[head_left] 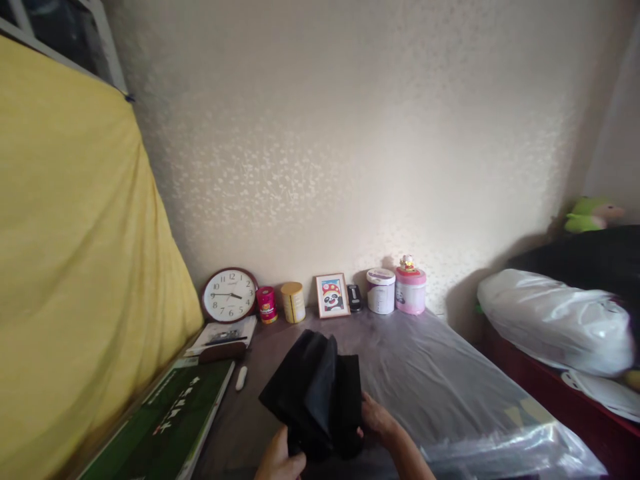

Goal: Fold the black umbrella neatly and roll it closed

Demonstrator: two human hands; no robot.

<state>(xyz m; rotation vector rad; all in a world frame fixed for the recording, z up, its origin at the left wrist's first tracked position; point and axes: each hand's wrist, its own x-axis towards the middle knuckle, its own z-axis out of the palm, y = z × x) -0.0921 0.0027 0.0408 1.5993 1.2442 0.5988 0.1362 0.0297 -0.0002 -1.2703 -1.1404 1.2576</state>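
A loosely folded black cloth item [313, 390], which looks like a folding umbrella, is held above the near part of the table. Its panels flare away from me, and its lower end is gathered. My left hand [281, 457] is closed around that lower end, thumb on the near side. At the right edge of the cloth, my right hand [379, 419] grips it with the fingers curled partly behind. Those fingers are mostly hidden by the folds.
A plastic-covered table [425, 393] bears a clock [230, 295], red can [267, 305], yellow canister [293, 302], framed panda picture [332, 295] and two tubs [381, 291] along the wall. Left are a green book [165, 420] and small white object [241, 378]; right, a white bag [555, 320].
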